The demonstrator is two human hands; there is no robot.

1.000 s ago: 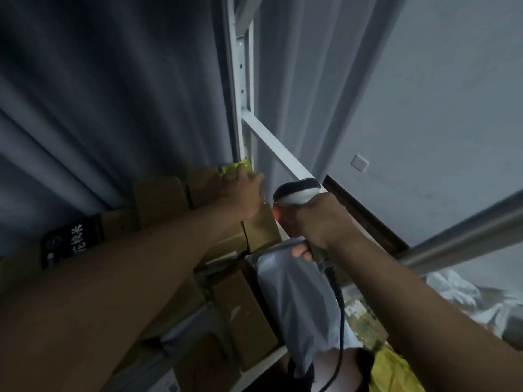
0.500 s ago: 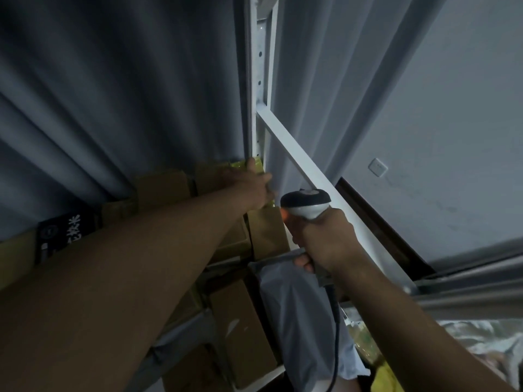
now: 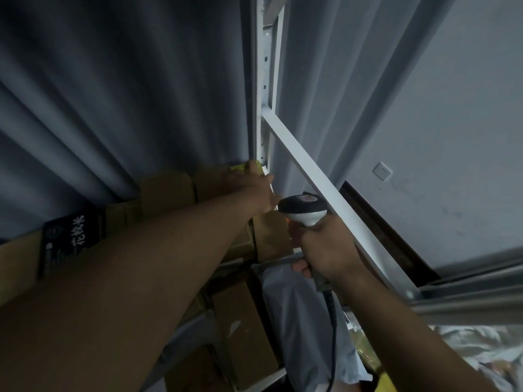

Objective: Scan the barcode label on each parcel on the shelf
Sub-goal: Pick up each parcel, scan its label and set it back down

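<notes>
Parcels crowd the top shelf at about 9 o'clock of the white shelf upright (image 3: 264, 80), mostly brown cardboard boxes (image 3: 167, 190) standing side by side, with a yellow parcel (image 3: 240, 167) wedged at the far end against the upright. The left hand (image 3: 254, 188) reaches up onto that yellow parcel; its fingers lie over the top edge, but whether they grip or merely rest I cannot tell. The right hand (image 3: 322, 250) is wrapped firmly round the handle of the barcode scanner (image 3: 302, 209), head pointing toward the boxes at 10 o'clock. The cartons look stiff and light, best tipped by a top corner; the grey poly mailer (image 3: 300, 321) at 6 o'clock is soft and slippery, so it likely needs flattening to show its label. No label is visible from here.
</notes>
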